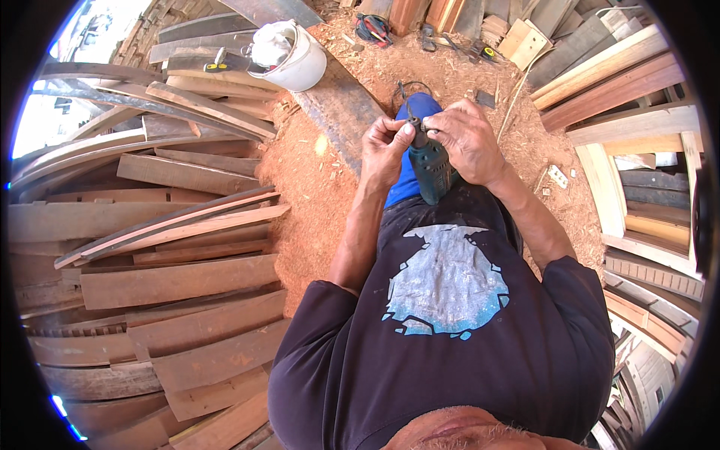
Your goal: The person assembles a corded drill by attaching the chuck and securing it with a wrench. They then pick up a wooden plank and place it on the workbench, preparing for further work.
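Observation:
A dark green power drill point(430, 174) rests on my lap, its narrow front end pointing away from me. My left hand point(386, 146) is closed in a pinch, thumb and forefinger against the drill's chuck from the left. From the right, my right hand point(469, 142) bends over the same front end with its fingers pressed together. A small dark part shows between these fingertips, but its kind is hidden. Something thin and dark, perhaps a bit, stands out ahead of the chuck. Blue cloth point(401, 184) covers my leg below the tool.
Sawdust point(300, 247) covers the ground. A white bucket point(298, 69) holding pale stuff stands on a wide plank point(341, 97) ahead left. Stacked boards point(180, 281) line the left, more timber point(615, 82) the right. Coiled cable point(373, 30) and small tools point(487, 52) lie ahead.

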